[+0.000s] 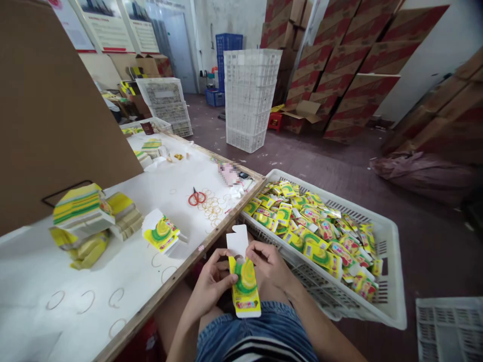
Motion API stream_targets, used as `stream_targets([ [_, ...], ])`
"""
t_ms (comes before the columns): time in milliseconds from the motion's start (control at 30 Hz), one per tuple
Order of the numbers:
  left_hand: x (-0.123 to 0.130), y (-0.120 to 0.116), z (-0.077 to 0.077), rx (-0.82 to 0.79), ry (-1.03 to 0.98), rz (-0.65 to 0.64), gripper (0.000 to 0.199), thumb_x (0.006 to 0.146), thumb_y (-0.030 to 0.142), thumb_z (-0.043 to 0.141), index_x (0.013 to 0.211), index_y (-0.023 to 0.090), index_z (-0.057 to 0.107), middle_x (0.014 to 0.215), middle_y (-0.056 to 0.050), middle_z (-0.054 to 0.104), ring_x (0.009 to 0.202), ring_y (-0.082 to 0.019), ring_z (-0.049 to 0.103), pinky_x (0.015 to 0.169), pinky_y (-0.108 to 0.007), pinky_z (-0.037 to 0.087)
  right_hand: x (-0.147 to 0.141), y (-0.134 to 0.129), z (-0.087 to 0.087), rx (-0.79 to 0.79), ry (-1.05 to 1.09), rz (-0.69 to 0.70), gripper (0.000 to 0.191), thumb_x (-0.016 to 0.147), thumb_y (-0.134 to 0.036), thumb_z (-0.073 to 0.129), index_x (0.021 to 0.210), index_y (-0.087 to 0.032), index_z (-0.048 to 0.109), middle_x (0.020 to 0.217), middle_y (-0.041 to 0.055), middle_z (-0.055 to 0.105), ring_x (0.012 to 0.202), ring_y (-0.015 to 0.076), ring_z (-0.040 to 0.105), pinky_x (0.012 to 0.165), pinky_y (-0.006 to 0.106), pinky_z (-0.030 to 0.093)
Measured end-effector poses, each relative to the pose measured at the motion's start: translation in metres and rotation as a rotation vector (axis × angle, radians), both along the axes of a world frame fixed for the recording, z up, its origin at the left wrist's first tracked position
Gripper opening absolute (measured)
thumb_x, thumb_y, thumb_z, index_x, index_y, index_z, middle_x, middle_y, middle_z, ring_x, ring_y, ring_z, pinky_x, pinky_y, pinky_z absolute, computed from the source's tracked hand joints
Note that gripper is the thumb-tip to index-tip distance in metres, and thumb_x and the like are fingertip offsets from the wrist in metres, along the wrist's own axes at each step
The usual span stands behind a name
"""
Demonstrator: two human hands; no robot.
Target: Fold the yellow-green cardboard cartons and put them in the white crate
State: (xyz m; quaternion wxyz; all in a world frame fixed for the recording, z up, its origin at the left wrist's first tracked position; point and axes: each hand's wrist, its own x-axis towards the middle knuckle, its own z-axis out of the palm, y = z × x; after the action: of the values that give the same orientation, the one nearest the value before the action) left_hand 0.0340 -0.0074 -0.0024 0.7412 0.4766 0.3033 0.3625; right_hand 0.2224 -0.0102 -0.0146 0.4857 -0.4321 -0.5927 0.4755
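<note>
Over my lap I hold a small yellow and green printed carton (246, 286), its white top flap standing up. My left hand (213, 281) grips its left side, the thumb pressed on the printed front. At the upper right edge the fingers of my right hand (269, 261) are closed on the carton by the flap. A few flat cartons (161, 232) lie on the white table (143, 291) to my left. Beyond them are bundled stacks of flat cartons (81, 208). To my right a white plastic crate (392, 251) holds many folded cartons (317, 226).
Red-handled scissors (196, 197) lie on the table beside scattered rubber bands (215, 208). A brown cardboard panel (56, 115) rises at the left. Stacked white crates (251, 100) stand on the floor ahead, with piled cardboard boxes (350, 65) behind. Another crate (449, 327) sits at lower right.
</note>
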Motion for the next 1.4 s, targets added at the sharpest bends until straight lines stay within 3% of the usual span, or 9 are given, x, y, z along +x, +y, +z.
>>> stream_targets([
  [67,0.0,0.001,-0.001,0.009,0.0,0.04,0.063,0.079,0.023,0.073,0.128,0.027,0.032,0.097,-0.006,0.073,0.088,-0.021,0.071,0.074,-0.029,0.053,-0.002,0.0,-0.004,0.011,0.039,-0.059,0.019,0.092,-0.038,0.054,0.09,-0.02,0.059,0.074,0.0,0.058,0.069,0.0153,0.055,0.063,0.026,0.042],
  [167,0.0,0.003,-0.002,0.019,0.03,0.035,0.078,0.081,0.026,0.071,0.14,0.027,0.021,0.102,-0.009,0.073,0.093,-0.024,0.07,0.078,-0.033,0.053,-0.004,0.0,-0.011,-0.036,0.113,-0.099,0.036,0.09,-0.038,0.056,0.123,-0.023,0.048,0.08,0.0001,0.063,0.069,0.0159,0.059,0.063,0.026,0.044],
  [333,0.004,0.004,-0.006,0.042,0.08,0.079,0.083,0.079,0.032,0.072,0.145,0.025,0.021,0.105,-0.011,0.073,0.097,-0.027,0.069,0.081,-0.036,0.053,-0.002,0.002,-0.017,-0.104,0.145,-0.126,0.05,0.088,-0.039,0.061,0.133,-0.023,0.044,0.084,0.0021,0.068,0.068,0.016,0.06,0.062,0.027,0.047],
  [567,0.007,0.005,-0.008,0.076,0.143,0.109,0.046,0.078,0.03,0.072,0.119,0.019,0.053,0.104,-0.011,0.072,0.09,-0.026,0.07,0.073,-0.032,0.055,0.012,0.003,-0.001,0.115,-0.011,-0.141,0.037,0.085,-0.054,0.06,0.089,-0.021,0.077,0.094,0.0089,0.067,0.09,0.0235,0.061,0.076,0.035,0.049],
  [667,0.012,0.003,-0.009,0.127,0.196,0.196,0.042,0.079,0.03,0.07,0.116,0.02,0.054,0.112,-0.011,0.069,0.092,-0.025,0.07,0.075,-0.032,0.056,0.014,-0.001,0.005,0.019,-0.026,-0.105,0.038,0.085,-0.052,0.059,0.1,-0.02,0.074,0.084,0.0065,0.066,0.075,0.0201,0.059,0.065,0.031,0.046],
  [800,0.02,0.002,-0.009,0.172,0.229,0.216,0.04,0.08,0.026,0.066,0.118,0.02,0.054,0.117,-0.012,0.068,0.101,-0.025,0.067,0.087,-0.036,0.053,0.007,-0.002,0.007,-0.148,-0.099,-0.106,0.033,0.077,-0.026,0.067,0.109,-0.022,0.062,0.058,-0.0064,0.057,0.052,0.013,0.049,0.051,0.024,0.035],
  [1000,0.02,0.003,-0.005,0.092,0.18,0.147,0.044,0.08,0.028,0.066,0.12,0.019,0.051,0.107,-0.013,0.071,0.1,-0.027,0.068,0.083,-0.038,0.055,0.002,0.0,0.005,-0.08,-0.263,-0.191,0.021,0.075,-0.016,0.059,0.095,-0.021,0.058,0.048,-0.0114,0.04,0.045,0.0111,0.042,0.049,0.023,0.029],
  [1233,0.023,0.004,0.001,0.054,0.119,0.195,0.05,0.074,0.031,0.074,0.116,0.018,0.052,0.098,-0.011,0.074,0.086,-0.026,0.071,0.075,-0.035,0.057,0.002,-0.005,0.003,-0.022,-0.16,-0.183,0.023,0.083,-0.03,0.061,0.104,-0.02,0.064,0.061,-0.0039,0.058,0.054,0.0134,0.051,0.054,0.026,0.038],
  [1400,0.025,0.011,-0.002,0.145,0.232,0.211,0.052,0.075,0.036,0.071,0.121,0.02,0.051,0.107,-0.012,0.072,0.098,-0.026,0.069,0.086,-0.04,0.055,0.014,0.0,-0.016,-0.158,0.132,-0.218,0.031,0.077,-0.035,0.069,0.104,-0.021,0.063,0.081,0.0012,0.07,0.065,0.0158,0.061,0.059,0.027,0.047],
])
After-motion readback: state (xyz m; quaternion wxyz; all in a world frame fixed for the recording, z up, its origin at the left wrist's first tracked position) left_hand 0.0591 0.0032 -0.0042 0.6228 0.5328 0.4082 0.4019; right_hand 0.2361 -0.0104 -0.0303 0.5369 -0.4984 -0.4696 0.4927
